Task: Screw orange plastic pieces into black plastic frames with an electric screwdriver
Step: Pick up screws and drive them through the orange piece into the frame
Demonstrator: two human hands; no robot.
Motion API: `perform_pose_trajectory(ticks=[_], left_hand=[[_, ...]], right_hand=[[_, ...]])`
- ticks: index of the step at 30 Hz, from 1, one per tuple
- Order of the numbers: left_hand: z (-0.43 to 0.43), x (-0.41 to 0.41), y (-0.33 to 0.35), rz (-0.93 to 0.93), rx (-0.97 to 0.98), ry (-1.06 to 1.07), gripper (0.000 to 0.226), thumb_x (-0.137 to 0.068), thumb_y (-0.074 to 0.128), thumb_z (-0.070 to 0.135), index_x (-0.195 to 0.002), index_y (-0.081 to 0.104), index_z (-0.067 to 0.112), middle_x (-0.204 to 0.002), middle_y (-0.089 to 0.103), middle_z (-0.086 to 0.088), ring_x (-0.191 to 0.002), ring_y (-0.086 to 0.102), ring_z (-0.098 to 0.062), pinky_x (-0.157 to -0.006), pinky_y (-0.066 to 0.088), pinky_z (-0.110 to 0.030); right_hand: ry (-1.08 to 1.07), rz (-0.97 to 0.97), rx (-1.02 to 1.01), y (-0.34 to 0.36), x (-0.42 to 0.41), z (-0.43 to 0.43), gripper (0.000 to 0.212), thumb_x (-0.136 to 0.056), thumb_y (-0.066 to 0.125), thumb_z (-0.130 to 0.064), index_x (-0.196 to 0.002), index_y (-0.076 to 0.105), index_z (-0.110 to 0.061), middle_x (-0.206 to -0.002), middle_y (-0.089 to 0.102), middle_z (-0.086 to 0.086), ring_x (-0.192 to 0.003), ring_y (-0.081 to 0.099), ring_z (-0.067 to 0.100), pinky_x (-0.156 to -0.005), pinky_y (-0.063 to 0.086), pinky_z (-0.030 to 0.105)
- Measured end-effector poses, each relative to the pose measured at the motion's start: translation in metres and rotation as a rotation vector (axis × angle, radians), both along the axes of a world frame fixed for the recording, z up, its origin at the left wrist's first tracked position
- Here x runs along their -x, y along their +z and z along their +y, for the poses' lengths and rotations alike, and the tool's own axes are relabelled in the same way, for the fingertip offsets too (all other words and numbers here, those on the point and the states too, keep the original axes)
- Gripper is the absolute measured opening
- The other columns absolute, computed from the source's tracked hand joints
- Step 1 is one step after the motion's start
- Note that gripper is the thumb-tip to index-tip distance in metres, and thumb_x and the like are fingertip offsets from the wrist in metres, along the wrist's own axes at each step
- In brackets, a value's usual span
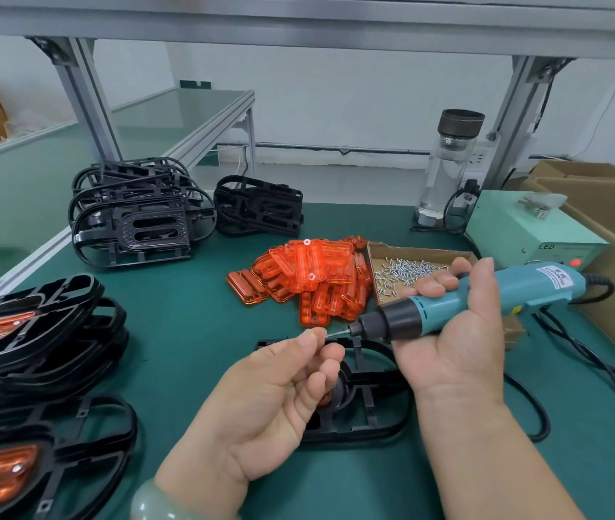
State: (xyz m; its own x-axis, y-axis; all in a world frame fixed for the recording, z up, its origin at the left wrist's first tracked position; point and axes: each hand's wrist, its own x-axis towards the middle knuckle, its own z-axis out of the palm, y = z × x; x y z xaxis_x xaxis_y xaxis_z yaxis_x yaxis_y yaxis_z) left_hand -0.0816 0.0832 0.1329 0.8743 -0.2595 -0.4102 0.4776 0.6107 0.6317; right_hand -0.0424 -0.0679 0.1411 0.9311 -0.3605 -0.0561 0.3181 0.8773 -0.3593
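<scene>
R hand (456,332) grips teal electric screwdriver (478,298); L hand (279,395) pinches small screw (330,334) at bit tip, above black plastic frame (366,418) w/ orange piece.

Bare green mat (186,313) open mid-bench; frame stacks (43,339) block left, orange pile (309,279) and screw tray (429,250) crowd the rear

A dark green mat covers the surface (193,305), which is edged in pale aluminium. At its far side a left post (84,95) and a right post (516,106), both slanted aluminium, rise to a grey overhead beam (298,28). Beyond stands a second bench (186,110) with a pale green top. The wall (336,88) is white, and a grey pipe (336,147) runs along it low down. The light is soft and even.
</scene>
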Motion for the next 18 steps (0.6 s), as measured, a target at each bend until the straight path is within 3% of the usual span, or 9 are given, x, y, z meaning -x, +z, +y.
perform_pose_trajectory(ticks=[11, 18], left_hand=[[-0.0007, 0.0015, -0.0054, -0.112, -0.091, 0.001, 0.013, -0.065, 0.067, 0.018, -0.071, 0.072, 0.007, -0.069, 0.067, -0.012, -0.052, 0.062, -0.012, -0.044, 0.05, -0.016], [-0.005, 0.0027, -0.0077, -0.291, -0.333, 0.102, 0.014, -0.066, 0.068, 0.025, -0.062, 0.074, 0.013, -0.066, 0.068, -0.009, -0.052, 0.06, -0.011, -0.046, 0.048, -0.016]], right_hand=[[-0.023, 0.003, 0.033, 0.0008, 0.0006, 0.0033, 0.021, -0.076, 0.066, -0.038, -0.084, 0.052, -0.025, -0.06, 0.048, -0.012, -0.048, 0.046, 0.003, -0.055, 0.044, 0.018], [-0.042, 0.003, 0.05, 0.0011, 0.0014, 0.0045, 0.025, -0.07, 0.07, -0.037, -0.081, 0.051, -0.024, -0.061, 0.049, -0.012, -0.05, 0.046, 0.003, -0.056, 0.045, 0.019]])
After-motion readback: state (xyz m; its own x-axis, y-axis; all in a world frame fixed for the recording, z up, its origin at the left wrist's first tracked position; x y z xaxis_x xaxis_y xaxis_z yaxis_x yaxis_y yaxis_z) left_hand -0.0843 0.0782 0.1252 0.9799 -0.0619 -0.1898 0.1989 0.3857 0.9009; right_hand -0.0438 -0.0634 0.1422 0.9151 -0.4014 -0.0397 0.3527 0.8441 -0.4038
